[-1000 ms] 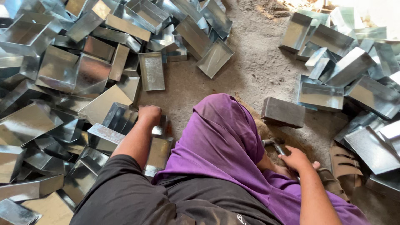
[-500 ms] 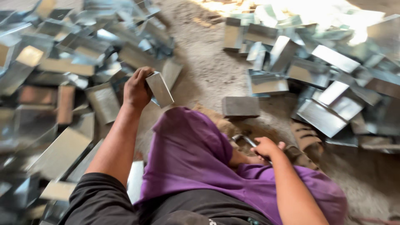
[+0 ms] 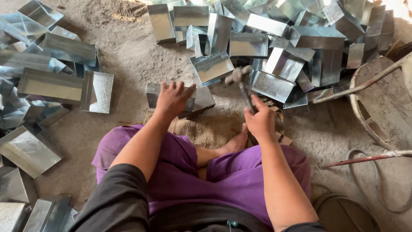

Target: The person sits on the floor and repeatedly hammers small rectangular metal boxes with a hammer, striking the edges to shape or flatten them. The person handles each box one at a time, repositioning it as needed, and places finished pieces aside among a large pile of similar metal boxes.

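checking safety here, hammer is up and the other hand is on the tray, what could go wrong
The left hand lies flat on the metal tray close to the raised hammer in the right hand; a stray blow could hit the fingers. The bare foot sits just below the hammer too. The tray's thin sheet edges could cut bare skin.

The left hand [image 3: 172, 99] hides the middle of the metal tray [image 3: 201, 98] beneath it; the hammer [image 3: 241, 83] head is motion-blurred, its handle end buried in the right hand [image 3: 259, 121].
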